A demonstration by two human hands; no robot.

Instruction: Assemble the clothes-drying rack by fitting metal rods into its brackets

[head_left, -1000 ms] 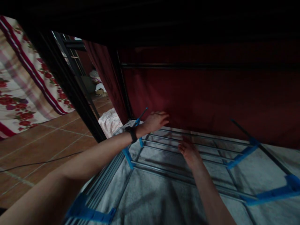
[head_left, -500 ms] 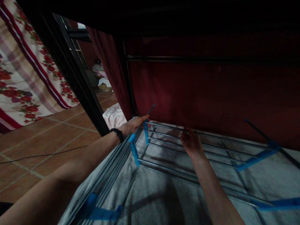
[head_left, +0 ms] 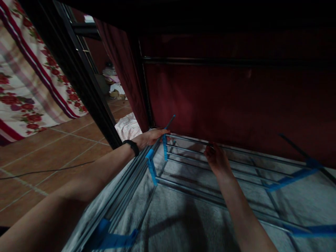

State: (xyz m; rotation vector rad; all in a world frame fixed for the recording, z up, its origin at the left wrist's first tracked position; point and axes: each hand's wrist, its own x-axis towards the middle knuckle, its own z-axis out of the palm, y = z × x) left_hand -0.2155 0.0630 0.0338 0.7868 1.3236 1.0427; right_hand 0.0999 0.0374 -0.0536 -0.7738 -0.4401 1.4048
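A shoe rack of thin metal tubes with blue plastic brackets is in front of me, partly put together. At its far left corner, my left hand is closed around the frame by a blue bracket; some of its fingers are hidden. My right hand has its fingers curled on the rack's rear top tube, around the middle of its length. Several grey tubes run side by side under my left forearm. More blue brackets join the tubes at the right end.
The rack rests on a grey cloth surface. A dark red panel stands close behind it. Black frame bars rise at the left and cross above. Beyond lie a tiled floor, a cable and a flowered cloth.
The view has shifted slightly. Both hands keep their places on the rack, and the rack appears nearly still.
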